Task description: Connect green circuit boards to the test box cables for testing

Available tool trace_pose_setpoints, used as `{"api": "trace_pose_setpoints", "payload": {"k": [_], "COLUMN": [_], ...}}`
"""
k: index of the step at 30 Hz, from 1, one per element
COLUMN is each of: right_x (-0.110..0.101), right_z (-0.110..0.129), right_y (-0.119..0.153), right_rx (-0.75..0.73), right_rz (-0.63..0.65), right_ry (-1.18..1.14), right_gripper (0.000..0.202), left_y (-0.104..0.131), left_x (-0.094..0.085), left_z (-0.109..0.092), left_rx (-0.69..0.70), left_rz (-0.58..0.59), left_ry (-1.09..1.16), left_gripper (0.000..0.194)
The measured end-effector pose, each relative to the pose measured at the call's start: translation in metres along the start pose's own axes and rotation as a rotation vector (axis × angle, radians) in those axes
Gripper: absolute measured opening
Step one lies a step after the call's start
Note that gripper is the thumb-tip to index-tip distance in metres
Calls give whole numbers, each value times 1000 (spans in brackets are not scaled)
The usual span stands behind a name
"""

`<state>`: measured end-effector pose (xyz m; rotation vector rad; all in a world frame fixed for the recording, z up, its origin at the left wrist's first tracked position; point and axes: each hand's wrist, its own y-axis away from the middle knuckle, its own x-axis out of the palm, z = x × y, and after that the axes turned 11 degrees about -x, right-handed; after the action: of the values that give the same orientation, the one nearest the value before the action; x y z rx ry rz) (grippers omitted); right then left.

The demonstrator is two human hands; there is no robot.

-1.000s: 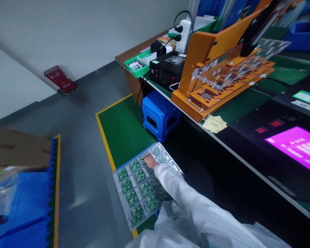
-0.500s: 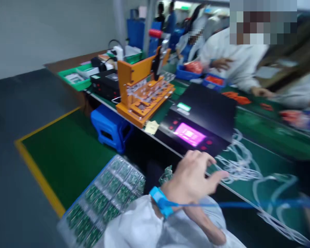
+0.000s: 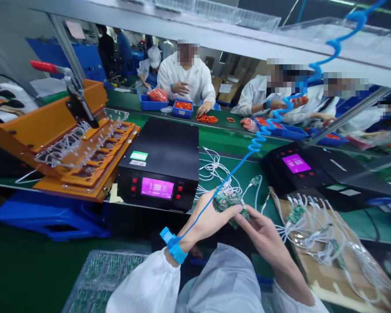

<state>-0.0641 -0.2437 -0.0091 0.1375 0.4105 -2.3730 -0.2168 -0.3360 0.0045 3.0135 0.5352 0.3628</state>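
Note:
Several green circuit boards [image 3: 228,200] are bunched between my two hands at the bench edge. My left hand [image 3: 206,219], with a blue wrist strap [image 3: 173,245] on it, is closed round the boards, its thumb across them. My right hand [image 3: 263,230] pinches the near right end of the bunch with thumb and fingers. Just behind the boards lie white cables [image 3: 215,167], one ending in a small green board [image 3: 254,181]. At my lower left, a clear plastic tray [image 3: 99,282] holds more circuit boards.
A black box with a lit screen [image 3: 159,152] stands left of my hands, beside an orange clamp fixture [image 3: 94,174]. Another black box [image 3: 332,174] and a cardboard sheet [image 3: 329,269] with cabled boards are at the right. A coiled blue cord [image 3: 257,141] crosses above. Co-workers [image 3: 185,78] sit opposite.
The view has swung to the right and up. My left hand, earlier open above the lap, now holds circuit boards at the bench edge. My right hand has joined it on the boards.

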Motion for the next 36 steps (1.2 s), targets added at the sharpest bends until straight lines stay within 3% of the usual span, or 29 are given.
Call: {"api": "trace_pose_setpoints", "payload": {"k": [4,8,14,18,25,30,36], "right_x": [-21,-23,-30,-26,-6,-14,-19], "right_z": [-4,-16,-40,-49,-37,-41,-53], "right_y": [-10,-22,-50,-65,-113,-147,-174], "right_rx": [-46,-27,-54,9,-28,-76,-5], "right_rz": [-246,-339,-343,-356,-521,-614,-777], "right_ry": [-7,-155,-312,-542,-795,-774,-643], "right_gripper": [40,45,40,41,39,38,39], "left_y": [-29,-49,-76,-97,-145,-188,-237], "left_x": [27,47,43,44,61,66,68], "left_z": [-8,-10,-27,-42,-50,-46,-47], "left_rx": [-23,-41,-53,-42,-131,-126,-158], "left_rz": [6,-42,-55,-115,-212,-184,-96], "left_ry": [169,203,-54,-292,-302,-339,-472], "left_gripper": [37,34,34,39,55,65,58]}}
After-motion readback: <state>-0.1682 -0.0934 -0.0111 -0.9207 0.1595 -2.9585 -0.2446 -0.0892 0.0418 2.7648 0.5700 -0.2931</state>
